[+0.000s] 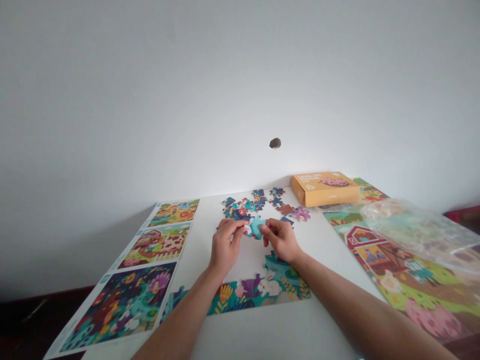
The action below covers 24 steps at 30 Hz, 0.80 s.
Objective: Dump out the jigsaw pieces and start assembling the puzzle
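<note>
My left hand and my right hand meet above the white table, fingers pinched together on teal puzzle pieces held between them. Just behind the hands lies a heap of loose puzzle pieces. Under my forearms a partly joined strip of puzzle with a white rabbit and flowers lies flat on the table.
A sheet of reference pictures lies along the left. An orange puzzle box stands at the back right. A large farm picture and a clear plastic bag cover the right side. A white wall rises behind.
</note>
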### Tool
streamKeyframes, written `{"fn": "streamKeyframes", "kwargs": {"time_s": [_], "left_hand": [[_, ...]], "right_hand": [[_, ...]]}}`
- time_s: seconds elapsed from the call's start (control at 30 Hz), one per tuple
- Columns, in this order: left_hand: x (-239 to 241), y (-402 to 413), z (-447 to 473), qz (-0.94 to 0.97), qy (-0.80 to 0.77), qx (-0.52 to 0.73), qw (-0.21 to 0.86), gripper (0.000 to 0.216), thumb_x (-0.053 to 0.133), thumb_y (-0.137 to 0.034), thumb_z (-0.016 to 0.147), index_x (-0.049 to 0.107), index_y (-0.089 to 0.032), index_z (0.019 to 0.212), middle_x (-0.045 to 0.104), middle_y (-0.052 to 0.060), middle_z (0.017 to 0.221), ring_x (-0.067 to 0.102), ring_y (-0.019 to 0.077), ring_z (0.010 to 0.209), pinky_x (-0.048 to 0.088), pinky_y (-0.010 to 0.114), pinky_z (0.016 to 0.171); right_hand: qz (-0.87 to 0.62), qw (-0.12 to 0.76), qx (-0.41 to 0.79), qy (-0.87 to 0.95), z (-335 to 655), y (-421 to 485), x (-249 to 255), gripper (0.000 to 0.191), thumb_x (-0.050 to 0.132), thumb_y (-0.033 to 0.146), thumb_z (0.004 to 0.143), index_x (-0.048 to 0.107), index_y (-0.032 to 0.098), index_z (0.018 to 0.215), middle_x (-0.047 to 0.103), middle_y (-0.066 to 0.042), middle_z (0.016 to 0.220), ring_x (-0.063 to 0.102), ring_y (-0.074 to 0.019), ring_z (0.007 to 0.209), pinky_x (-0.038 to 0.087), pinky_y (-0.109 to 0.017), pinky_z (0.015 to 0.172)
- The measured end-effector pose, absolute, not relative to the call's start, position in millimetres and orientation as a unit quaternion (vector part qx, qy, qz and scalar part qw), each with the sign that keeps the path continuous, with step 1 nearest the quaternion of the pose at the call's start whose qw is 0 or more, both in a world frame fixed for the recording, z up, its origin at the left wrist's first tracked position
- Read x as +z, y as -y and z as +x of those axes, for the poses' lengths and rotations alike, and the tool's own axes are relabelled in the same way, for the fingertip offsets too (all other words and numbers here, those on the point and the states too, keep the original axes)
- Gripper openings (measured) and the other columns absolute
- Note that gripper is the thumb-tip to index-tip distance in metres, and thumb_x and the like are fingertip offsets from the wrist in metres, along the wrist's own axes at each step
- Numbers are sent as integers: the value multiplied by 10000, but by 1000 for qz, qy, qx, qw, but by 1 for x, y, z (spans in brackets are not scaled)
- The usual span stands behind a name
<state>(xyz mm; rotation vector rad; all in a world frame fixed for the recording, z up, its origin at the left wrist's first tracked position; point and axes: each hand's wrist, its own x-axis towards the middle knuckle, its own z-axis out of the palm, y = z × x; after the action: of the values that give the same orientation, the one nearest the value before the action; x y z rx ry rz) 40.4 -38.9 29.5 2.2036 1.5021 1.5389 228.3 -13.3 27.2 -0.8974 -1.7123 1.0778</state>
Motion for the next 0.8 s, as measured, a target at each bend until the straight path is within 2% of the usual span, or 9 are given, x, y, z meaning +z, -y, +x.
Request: {"fn": "streamKeyframes", "kwargs": {"time_s": [0.5,0.57,0.67,0.73,0.8], "left_hand": [[31,40,41,713,-489,501,34,162,540,-276,937,682,-217,988,670,29,851,615,175,842,495,280,749],[31,41,41,709,-489,506,35,156,545,-271,934,681,-216,986,667,30,853,616,177,848,499,280,748],[32,42,42,702,-489,516,40,151,541,-257,934,678,-220,984,665,25,862,623,171,841,504,279,748],[32,43,43,695,-496,519,42,151,531,-251,939,677,-225,964,669,20,869,627,168,838,507,282,756],[32,43,43,686,-506,522,38,148,529,-248,939,675,-223,934,673,19,871,630,170,845,510,289,766]], "right_hand": [[-366,441,415,707,227,14,29,410,499,442,924,507,183,607,590,-2,505,409,-80,430,279,-207,450],[-384,439,373,721,227,13,36,421,490,427,927,499,182,585,549,10,483,392,-76,430,264,-213,452],[-417,444,241,755,234,24,58,438,500,380,922,478,175,536,451,31,457,350,-70,442,241,-232,472],[-409,407,234,782,247,48,73,441,469,355,945,502,171,546,468,25,480,375,-74,454,264,-231,472],[-299,300,290,858,265,88,81,366,438,346,972,623,171,710,604,-6,633,513,-97,558,370,-216,523]]}}
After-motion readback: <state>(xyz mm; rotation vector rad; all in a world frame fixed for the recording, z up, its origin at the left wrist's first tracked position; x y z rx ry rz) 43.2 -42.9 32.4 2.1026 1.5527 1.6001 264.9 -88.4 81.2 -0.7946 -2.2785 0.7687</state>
